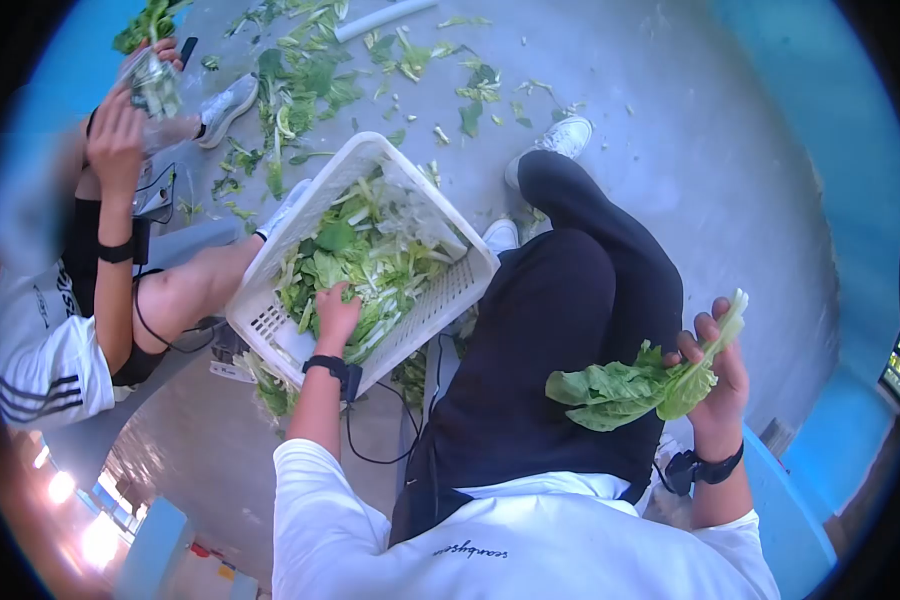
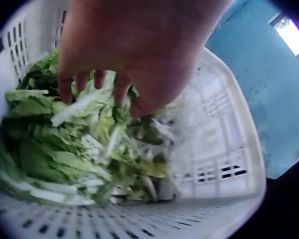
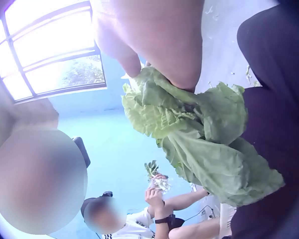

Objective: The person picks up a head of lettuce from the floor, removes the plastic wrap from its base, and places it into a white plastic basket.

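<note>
A white plastic basket (image 1: 270, 257) holds many loose green leaves and pale stalks (image 1: 370, 262). My left hand (image 1: 338, 318) reaches into it, its fingers bent down at the leaves; in the left wrist view the hand (image 2: 134, 55) hangs over the pile, and whether it grips a leaf is unclear. On the right, above my thigh, my right hand (image 1: 718, 385) holds a leafy green vegetable (image 1: 620, 388) by its pale stalk, the leaves pointing left. The right wrist view shows the leaves (image 3: 209, 149) hanging from the fingers of that hand (image 3: 154, 40).
Another person (image 1: 120, 150) sits at the left, holding greens in a clear bag (image 1: 153, 88). Leaf scraps (image 1: 305, 85) and a white tube (image 1: 385, 18) lie on the floor beyond the basket. A dark cable (image 1: 378, 461) loops beside my left wrist.
</note>
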{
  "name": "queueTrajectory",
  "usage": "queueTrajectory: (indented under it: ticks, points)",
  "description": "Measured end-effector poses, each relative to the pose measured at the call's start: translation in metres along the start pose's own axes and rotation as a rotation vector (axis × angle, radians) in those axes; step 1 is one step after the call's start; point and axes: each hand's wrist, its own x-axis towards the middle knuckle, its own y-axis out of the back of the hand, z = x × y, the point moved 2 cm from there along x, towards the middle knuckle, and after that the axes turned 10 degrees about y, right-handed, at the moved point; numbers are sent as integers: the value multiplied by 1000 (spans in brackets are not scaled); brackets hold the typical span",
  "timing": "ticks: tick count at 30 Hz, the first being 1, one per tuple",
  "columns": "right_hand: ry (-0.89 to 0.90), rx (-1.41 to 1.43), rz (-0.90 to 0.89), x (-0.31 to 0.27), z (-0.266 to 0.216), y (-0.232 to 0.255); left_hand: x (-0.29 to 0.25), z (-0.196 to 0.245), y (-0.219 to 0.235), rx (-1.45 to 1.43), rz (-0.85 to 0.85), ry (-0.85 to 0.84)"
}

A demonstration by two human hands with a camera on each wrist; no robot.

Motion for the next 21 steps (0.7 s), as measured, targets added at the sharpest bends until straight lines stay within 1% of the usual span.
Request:
queueTrajectory:
  ticks: [1,4,7,8,11,14,17,19,20,21]
  points:
    - [0,-1,-1,5,-1,2,7,2,6,103,50,-7]
    - [1,9,1,18,-2,7,31,18,20,198,119,-28]
    - [-17,11,30,24,-3,6,63,-1,10,217,-35,67]
    - [-14,9,30,25,-3,6,68,-4,8,238,-5,70]
    - [-6,-7,34,20,-6,5,55,13,24,102,46,25]
    - [-14,-53,6,17,-9,1,22,37,45,-29,72,108]
    - [-62,-100,-33,1,-7,-9,-6,39,60,-189,177,74]
    - [-113,-122,-64,-17,-2,-9,-23,33,61,-464,181,40]
    - [-137,-120,-111,-25,-1,-8,-31,31,60,-610,189,21]
    - [-155,-119,-133,-34,1,-7,-41,35,63,-695,152,2]
